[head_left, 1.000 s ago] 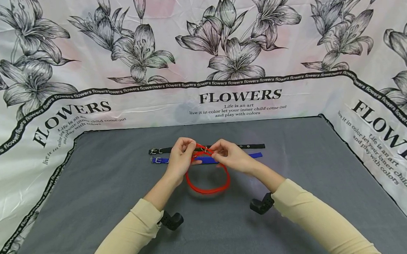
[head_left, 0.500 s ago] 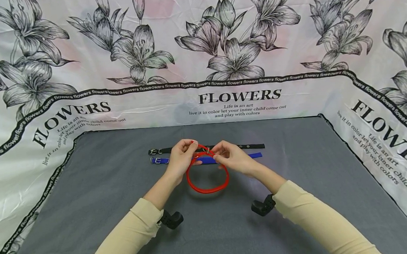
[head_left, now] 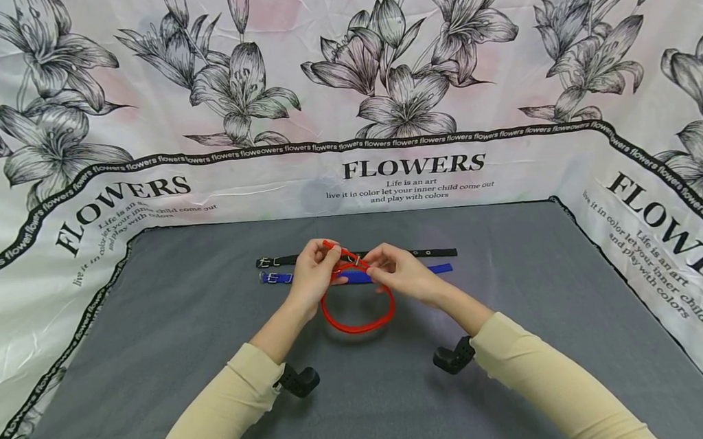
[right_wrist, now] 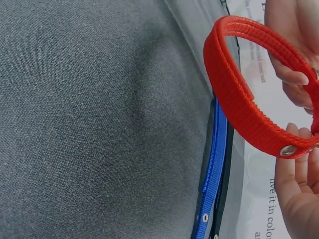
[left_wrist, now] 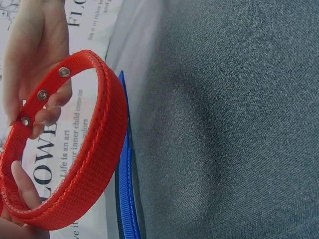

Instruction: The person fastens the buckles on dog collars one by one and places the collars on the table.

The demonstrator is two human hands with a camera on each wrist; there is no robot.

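Note:
A red collar (head_left: 360,328) is bent into a loop and held above the grey cloth, with the loop hanging toward the person. My left hand (head_left: 310,278) pinches the strap near its narrow tip (head_left: 327,243), which pokes out beyond the fingers. On the other side, my right hand (head_left: 404,275) pinches the collar beside its metal buckle (head_left: 358,261). In the left wrist view, metal eyelets (left_wrist: 42,94) line the strap near the right fingers. A silvery rivet (right_wrist: 287,151) shows in the right wrist view.
Behind the hands, a blue collar (head_left: 441,268) and a black collar (head_left: 442,253) lie straight and parallel on the grey cloth (head_left: 366,404), partly hidden by the hands. A flower-printed white curtain (head_left: 262,185) borders the table at the back and sides.
The red strap's tip has come to stick out past my left fingers, which have shifted slightly along it. The loop has moved a little left; the right hand stays nearly still.

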